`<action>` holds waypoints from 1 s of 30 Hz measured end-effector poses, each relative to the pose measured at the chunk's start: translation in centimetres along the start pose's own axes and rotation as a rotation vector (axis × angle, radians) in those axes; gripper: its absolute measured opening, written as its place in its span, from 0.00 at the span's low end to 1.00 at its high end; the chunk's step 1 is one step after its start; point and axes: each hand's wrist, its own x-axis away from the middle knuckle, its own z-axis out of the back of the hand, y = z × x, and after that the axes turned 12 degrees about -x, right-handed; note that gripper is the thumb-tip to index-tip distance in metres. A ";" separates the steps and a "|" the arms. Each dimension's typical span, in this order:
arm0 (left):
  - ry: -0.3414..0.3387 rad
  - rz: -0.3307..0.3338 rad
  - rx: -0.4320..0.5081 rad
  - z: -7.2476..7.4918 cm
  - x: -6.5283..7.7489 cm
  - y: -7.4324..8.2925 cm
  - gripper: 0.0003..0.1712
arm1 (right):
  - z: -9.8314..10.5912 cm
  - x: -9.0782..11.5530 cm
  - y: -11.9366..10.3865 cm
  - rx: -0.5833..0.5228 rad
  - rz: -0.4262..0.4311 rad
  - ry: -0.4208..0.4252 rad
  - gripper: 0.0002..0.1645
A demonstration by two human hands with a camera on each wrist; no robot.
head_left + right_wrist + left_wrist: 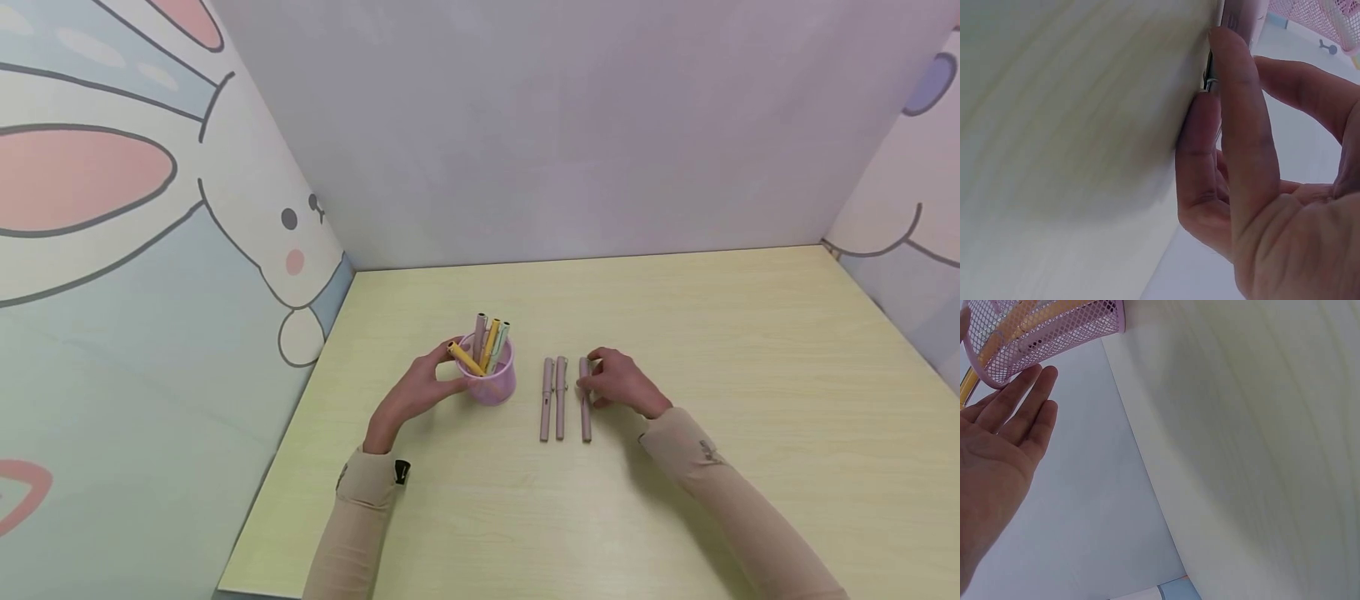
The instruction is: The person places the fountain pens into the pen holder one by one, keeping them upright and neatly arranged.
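Observation:
A pink mesh pen holder (495,390) stands on the table with several pens inside: yellow, mauve and pale green. My left hand (420,387) holds it from the left, thumb at the near side and fingers at the far side. In the left wrist view, the fingers of the left hand (1004,444) lie against the mesh near the rim. To the right of the holder lie two mauve pens side by side, the left pen (546,408) and the middle pen (560,408). My right hand (622,383) pinches a third mauve pen (586,425) around its upper half, its fingertips close over the tabletop.
A pale wood-grain table (480,517) carries everything. A plain grey-white wall (555,133) rises behind it, and a panel with a cartoon rabbit (255,208) borders the left. A small black object (402,472) shows at the left cuff.

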 end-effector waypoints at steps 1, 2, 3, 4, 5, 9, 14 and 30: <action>0.000 0.000 0.000 0.0 0.0 0.0 0.44 | 0.0 0.0 -0.1 0.009 -0.001 0.000 0.34; 0.001 0.000 0.000 0.0 0.0 0.0 0.44 | -0.1 -0.1 -0.1 0.014 -0.003 -0.001 0.34; 0.001 -0.002 0.001 0.0 0.0 0.0 0.44 | -0.1 -0.1 -0.1 0.017 -0.004 0.001 0.34; 0.001 -0.003 0.001 0.0 0.0 0.1 0.44 | -0.1 -0.1 -0.1 0.019 -0.004 0.001 0.34; 0.001 -0.004 0.001 0.0 0.1 0.1 0.44 | -0.2 -0.2 -0.1 0.020 -0.004 0.004 0.34; 0.001 0.002 -0.001 0.1 0.1 0.2 0.44 | -0.4 -0.4 0.0 0.027 0.000 0.013 0.34; 0.006 0.004 -0.004 -0.1 0.0 0.0 0.44 | -0.6 -0.5 0.0 0.036 0.004 0.021 0.32; 0.011 0.006 0.003 -0.2 0.1 -0.1 0.44 | 0.2 -0.1 0.5 -0.025 0.040 0.001 0.30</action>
